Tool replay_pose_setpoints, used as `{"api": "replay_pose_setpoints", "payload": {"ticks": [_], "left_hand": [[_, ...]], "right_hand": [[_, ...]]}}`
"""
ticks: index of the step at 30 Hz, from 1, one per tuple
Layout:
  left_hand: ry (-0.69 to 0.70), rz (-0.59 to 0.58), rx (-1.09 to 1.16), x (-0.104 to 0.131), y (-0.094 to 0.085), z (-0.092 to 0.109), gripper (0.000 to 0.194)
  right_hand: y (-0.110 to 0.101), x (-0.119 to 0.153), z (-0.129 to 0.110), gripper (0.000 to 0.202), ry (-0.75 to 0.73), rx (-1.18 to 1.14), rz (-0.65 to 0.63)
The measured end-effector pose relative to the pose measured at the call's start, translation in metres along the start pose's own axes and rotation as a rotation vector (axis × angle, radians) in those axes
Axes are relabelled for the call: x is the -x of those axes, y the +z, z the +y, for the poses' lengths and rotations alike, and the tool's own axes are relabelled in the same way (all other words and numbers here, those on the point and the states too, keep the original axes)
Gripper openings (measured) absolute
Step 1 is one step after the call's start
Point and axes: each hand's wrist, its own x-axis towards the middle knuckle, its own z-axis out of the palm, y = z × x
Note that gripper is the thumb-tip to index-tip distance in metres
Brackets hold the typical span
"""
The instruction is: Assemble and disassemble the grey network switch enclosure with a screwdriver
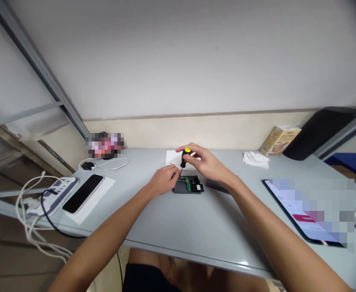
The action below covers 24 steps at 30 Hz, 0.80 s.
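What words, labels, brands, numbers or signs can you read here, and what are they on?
None can be read for certain.
Yellow carton: printing too small and blurred.
Tablet: white mark on a magenta band, unclear; much of the screen is pixelated.
White label by the green circuit board: too small.
Screwdriver: any marking is too small.

My head view is moderately bright, with soft shading on the wall (196, 61). I see a glare spot at five o'clock on the tabletop (171, 221), wide-angle stretching at the edges, and pixelated patches at three and ten o'clock.
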Motion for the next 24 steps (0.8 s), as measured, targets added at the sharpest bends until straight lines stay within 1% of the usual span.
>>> {"api": "replay_pose_setpoints", "payload": {"ticks": [2, 4, 6, 8, 10, 13, 16, 18, 21, 24], "left_hand": [[0.000, 0.001, 0.000, 0.000, 0.001, -0.001, 0.032], [0.005, 0.006, 0.003, 0.000, 0.001, -0.002, 0.032], [0.013, 0.011, 0.006, 0.000, 0.002, -0.002, 0.032], [0.016, 0.008, 0.012, 0.000, 0.002, -0.002, 0.033], [0.016, -0.001, 0.017, 0.001, 0.002, -0.001, 0.033], [0.007, -0.012, 0.019, 0.000, 0.002, 0.000, 0.034], [-0.001, -0.007, 0.028, 0.000, 0.002, -0.001, 0.034], [-0.002, 0.010, 0.027, -0.001, 0.003, -0.002, 0.035], [0.016, 0.049, 0.002, -0.001, 0.005, -0.002, 0.035], [0.042, 0.067, -0.013, -0.001, 0.005, -0.002, 0.033]], "right_hand": [[0.003, -0.005, -0.001, 0.021, 0.000, -0.020, -0.031], [0.011, -0.007, 0.001, 0.017, -0.003, -0.057, -0.005], [0.021, -0.006, 0.005, 0.020, 0.006, -0.133, 0.094], [0.032, -0.004, 0.012, 0.032, 0.039, -0.253, 0.237], [0.039, -0.002, 0.018, 0.039, 0.059, -0.366, 0.276], [0.044, -0.001, 0.025, 0.039, 0.061, -0.371, 0.308], [0.045, 0.000, 0.027, 0.047, 0.050, -0.343, 0.332], [0.045, 0.001, 0.025, 0.049, 0.056, -0.460, 0.317], [0.044, 0.001, 0.020, 0.045, 0.095, -0.679, 0.270], [0.041, 0.002, 0.016, 0.040, 0.148, -0.738, 0.271]]}}
